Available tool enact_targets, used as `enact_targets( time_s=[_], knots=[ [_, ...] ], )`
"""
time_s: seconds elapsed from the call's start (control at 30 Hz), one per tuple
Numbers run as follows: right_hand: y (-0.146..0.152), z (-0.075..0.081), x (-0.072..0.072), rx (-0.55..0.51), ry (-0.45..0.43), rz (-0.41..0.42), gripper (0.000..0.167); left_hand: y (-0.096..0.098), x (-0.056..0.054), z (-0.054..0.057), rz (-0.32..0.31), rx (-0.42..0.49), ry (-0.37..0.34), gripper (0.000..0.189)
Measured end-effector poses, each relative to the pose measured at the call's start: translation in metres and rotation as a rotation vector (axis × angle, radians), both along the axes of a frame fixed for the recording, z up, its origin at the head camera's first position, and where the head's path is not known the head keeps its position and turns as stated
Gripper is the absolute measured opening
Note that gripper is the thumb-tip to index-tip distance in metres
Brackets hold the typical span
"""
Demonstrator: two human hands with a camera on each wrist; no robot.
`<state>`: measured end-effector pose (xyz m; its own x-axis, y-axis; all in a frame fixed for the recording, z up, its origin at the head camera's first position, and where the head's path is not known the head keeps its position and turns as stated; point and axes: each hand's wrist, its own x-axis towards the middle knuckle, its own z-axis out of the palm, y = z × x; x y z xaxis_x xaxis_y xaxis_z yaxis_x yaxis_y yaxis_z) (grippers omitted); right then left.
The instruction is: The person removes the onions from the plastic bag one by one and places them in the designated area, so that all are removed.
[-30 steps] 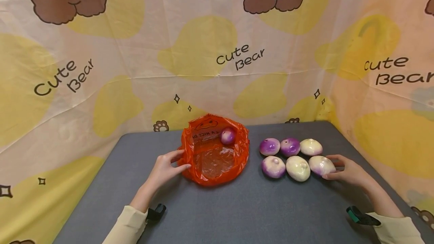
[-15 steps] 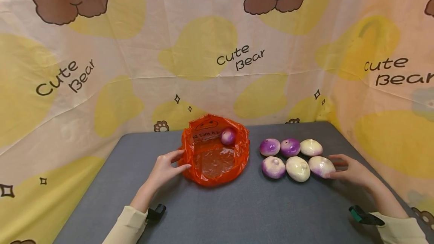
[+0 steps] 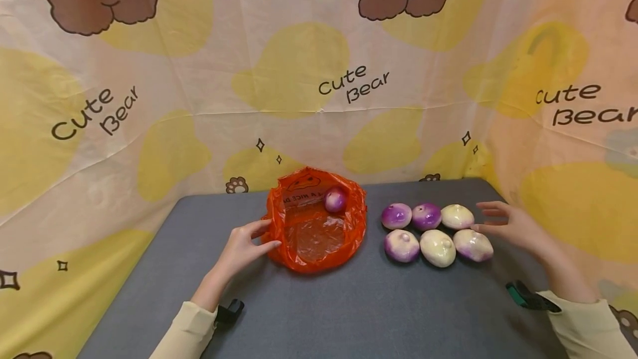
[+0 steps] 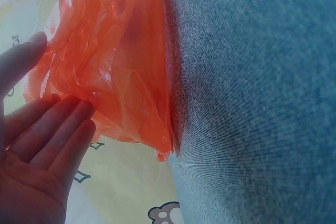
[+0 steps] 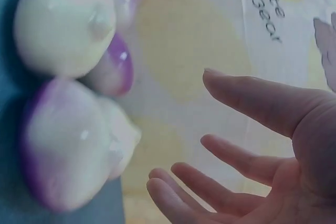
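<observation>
An orange-red plastic bag (image 3: pixel 319 240) stands with its mouth wide, and one purple onion (image 3: pixel 335 200) lies inside it. My left hand (image 3: pixel 244 245) touches the bag's left side, its fingers fairly straight against the plastic and the thumb near the rim. To the right of the bag, glossy purple-and-white onions sit in two rows. My right hand (image 3: pixel 513 229) hovers just right of the whitish back-row onion (image 3: pixel 457 217), fingers extended and spread, holding nothing. Nearest below it is the front-right onion (image 3: pixel 473 245); in the right wrist view that onion (image 5: pixel 65 145) lies apart from the fingers.
The remaining onions are two purple ones (image 3: pixel 396 216) at the back, plus a pale one (image 3: pixel 438 248) and a purple-tinged one (image 3: pixel 401 245) in front. The grey table (image 3: pixel 359 314) meets a bear-print cloth (image 3: pixel 319 126) behind and at the sides.
My right hand has left the front-right onion, rising and moving back toward the rear row; that onion stays in place. The left hand and the bag have not moved.
</observation>
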<state>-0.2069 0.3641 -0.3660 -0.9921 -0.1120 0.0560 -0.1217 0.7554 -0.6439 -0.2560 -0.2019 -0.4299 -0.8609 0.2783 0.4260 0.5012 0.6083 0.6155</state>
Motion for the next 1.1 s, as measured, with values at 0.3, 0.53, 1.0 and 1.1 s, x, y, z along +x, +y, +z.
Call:
enact_targets(
  time_s=[0.3,0.53,1.0,1.1],
  knots=[
    [-0.044,0.026,-0.019,-0.040,0.003,0.069,0.062,-0.002,0.000,0.000,-0.002,0.000,-0.002,0.056],
    [-0.077,0.038,-0.039,-0.048,0.010,0.100,0.061,-0.002,0.000,0.000,-0.004,0.001,-0.009,0.056],
    [-0.139,0.038,-0.079,-0.138,-0.012,0.202,0.056,-0.003,-0.001,0.000,-0.006,0.014,-0.003,0.055],
    [-0.152,0.036,-0.089,-0.157,-0.014,0.229,0.056,-0.003,-0.002,-0.001,-0.009,0.012,0.000,0.054]
  ],
)
